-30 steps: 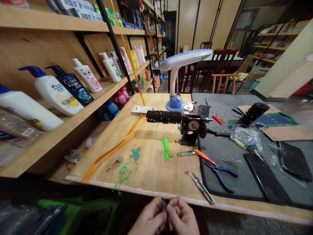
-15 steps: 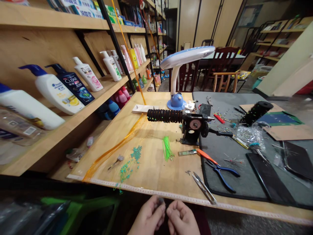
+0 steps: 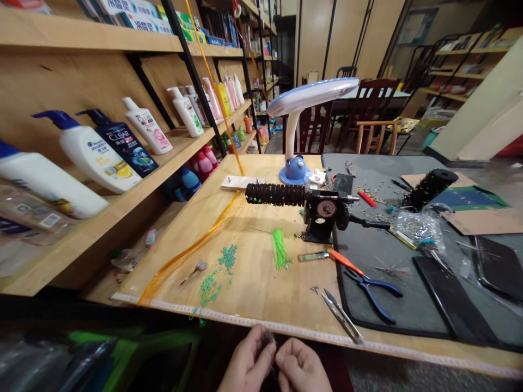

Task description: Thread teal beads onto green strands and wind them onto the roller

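Both hands are close together just below the table's front edge. My left hand (image 3: 250, 360) is closed in a pinch, with something small and dark at its fingertips that is too small to name. Beside it, my right hand (image 3: 301, 363) is also closed, thumb against fingers; whatever it pinches is hidden. On the table beyond them lie a bundle of bright green strands (image 3: 279, 249) and a scatter of turquoise beads (image 3: 227, 257). Thread snips (image 3: 341, 316) rest at the edge, to the right of my hands.
A black hand-cranked winder (image 3: 322, 215) with a ridged roll (image 3: 275, 194) stands mid-table. Orange threads (image 3: 192, 239) run down to the left edge. Blue-handled pliers (image 3: 373, 294) lie on the grey mat (image 3: 368, 316). A blue-based lamp (image 3: 295, 170) stands behind; shelves of bottles (image 3: 102, 147) flank the left.
My right hand has moved slightly left, so its fingertips meet the left hand's more closely. More of the dark thing shows at the left fingertips. The table's things stay put.
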Demonstrator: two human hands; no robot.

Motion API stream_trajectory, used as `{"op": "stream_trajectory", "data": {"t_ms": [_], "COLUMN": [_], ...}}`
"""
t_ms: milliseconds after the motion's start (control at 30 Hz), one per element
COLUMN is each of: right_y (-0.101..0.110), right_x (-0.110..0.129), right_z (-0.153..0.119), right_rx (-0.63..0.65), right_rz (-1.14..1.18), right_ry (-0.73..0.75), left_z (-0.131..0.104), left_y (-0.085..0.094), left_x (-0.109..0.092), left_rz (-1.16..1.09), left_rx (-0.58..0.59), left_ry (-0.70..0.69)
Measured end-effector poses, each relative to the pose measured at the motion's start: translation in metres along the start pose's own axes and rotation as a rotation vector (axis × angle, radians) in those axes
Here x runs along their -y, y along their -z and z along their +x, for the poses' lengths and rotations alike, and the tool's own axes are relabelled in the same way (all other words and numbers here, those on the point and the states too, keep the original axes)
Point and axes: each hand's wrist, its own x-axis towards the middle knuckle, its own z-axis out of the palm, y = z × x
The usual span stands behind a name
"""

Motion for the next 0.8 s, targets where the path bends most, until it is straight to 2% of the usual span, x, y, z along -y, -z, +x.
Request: {"op": "stream_trajectory", "data": {"t_ms": [300,533,800], "right_y": [0.001,0.001,0.006], "right_x": [0.001,-0.003,-0.007], "right_z": [0.001,0.001,0.0], "right_rx": [-0.029,-0.02,-0.069], "right_rz": [0.056,0.065,0.198], "right_ry": [-0.007,0.048,0.067], "left_z": [-0.005,-0.002,-0.003], "left_y": [0.003,0.008,0.005], "left_x": [-0.012,0.005,0.01], "left_rz": [0.198,0.259,0.228], "left_rx": [0.021,0.055,0.066], "left_ry": [-0.124,-0.166,-0.144]}}
